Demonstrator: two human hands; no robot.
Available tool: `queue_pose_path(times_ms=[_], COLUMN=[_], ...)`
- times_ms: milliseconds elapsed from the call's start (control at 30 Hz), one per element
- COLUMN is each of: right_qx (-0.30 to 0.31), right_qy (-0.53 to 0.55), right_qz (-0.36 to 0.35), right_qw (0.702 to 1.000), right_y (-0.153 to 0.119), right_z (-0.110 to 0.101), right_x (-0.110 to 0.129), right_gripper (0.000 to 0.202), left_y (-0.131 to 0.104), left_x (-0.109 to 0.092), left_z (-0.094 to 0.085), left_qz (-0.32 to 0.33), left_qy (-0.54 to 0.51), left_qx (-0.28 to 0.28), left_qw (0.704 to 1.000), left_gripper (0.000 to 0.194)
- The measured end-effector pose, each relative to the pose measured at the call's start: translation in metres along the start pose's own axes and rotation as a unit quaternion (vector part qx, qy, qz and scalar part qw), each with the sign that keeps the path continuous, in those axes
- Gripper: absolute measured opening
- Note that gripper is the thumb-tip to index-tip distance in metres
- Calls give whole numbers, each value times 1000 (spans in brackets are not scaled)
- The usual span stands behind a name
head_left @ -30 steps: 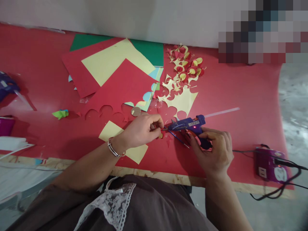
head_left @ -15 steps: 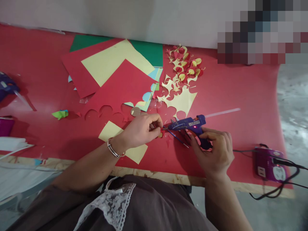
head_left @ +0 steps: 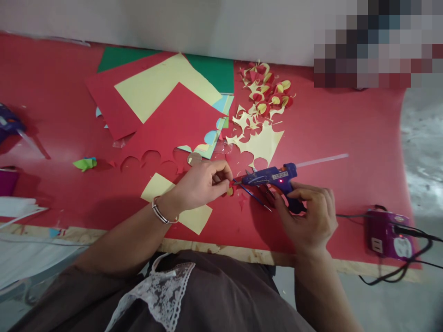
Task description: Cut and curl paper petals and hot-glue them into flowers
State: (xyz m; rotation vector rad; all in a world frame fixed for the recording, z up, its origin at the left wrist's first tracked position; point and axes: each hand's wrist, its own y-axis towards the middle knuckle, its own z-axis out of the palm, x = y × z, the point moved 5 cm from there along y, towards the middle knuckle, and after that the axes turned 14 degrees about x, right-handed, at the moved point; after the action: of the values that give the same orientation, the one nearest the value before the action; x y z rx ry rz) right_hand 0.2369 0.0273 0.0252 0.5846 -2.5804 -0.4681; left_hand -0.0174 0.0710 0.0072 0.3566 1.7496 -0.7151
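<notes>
My right hand (head_left: 309, 216) is closed round the grip of a blue hot glue gun (head_left: 268, 176), whose red light is lit and whose clear glue stick juts out at the back. Its nozzle points left and meets a small red and yellow paper piece (head_left: 230, 188). Thumb and fingers of my left hand (head_left: 207, 184) pinch that piece, partly hiding it. Beneath the glue gun lie a thin blue rod-shaped tool (head_left: 254, 197) and a dark object that I cannot make out. A pale yellow paper sheet (head_left: 197, 221) lies under my left wrist.
Red, yellow and green paper sheets (head_left: 180, 103) overlap at the back. Right of them sit cut yellow scraps (head_left: 265, 140) and several red-yellow paper shapes (head_left: 273, 97). A purple power socket box (head_left: 389, 235) with black cables stands at right. Another glue gun (head_left: 10, 122) lies far left.
Both hands keep nearly the same pose, the nozzle still at the paper piece. The view has shifted very slightly.
</notes>
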Motion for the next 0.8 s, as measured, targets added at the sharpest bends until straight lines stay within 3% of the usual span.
queue_pose_path(times_ms=[800], right_qx=[-17], right_qy=[-14], right_qz=[-5], right_qw=[1000], right_y=[1], right_z=[-2], right_x=[5], right_gripper=[29], left_y=[1], left_x=[9], left_z=[0], left_qz=[-10], left_qy=[-69], left_qx=[9], left_qw=[998], left_gripper=[6])
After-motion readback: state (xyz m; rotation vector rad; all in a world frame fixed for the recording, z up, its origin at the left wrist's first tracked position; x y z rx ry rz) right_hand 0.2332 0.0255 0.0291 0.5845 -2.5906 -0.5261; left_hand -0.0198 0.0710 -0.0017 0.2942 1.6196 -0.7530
